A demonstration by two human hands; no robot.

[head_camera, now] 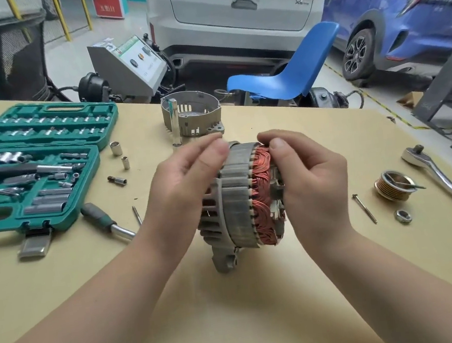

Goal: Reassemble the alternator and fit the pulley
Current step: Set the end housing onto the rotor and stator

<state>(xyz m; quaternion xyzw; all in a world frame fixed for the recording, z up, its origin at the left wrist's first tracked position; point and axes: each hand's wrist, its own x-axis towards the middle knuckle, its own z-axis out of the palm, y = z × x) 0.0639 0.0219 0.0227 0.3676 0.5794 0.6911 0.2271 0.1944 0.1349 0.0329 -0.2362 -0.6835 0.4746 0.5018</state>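
Two hands are curled around the partly assembled alternator (240,198), which is held on edge at the middle of the table (263,308): its housing side is gripped by the left hand (181,185) and its exposed copper windings by the right hand (309,181). The pulley (393,186) is seen lying to the right, with a nut (403,216) just in front of it and a ratchet (445,177) beside it. The other housing half (193,116) is set at the far edge, and an open socket set (29,165) is placed at the left.
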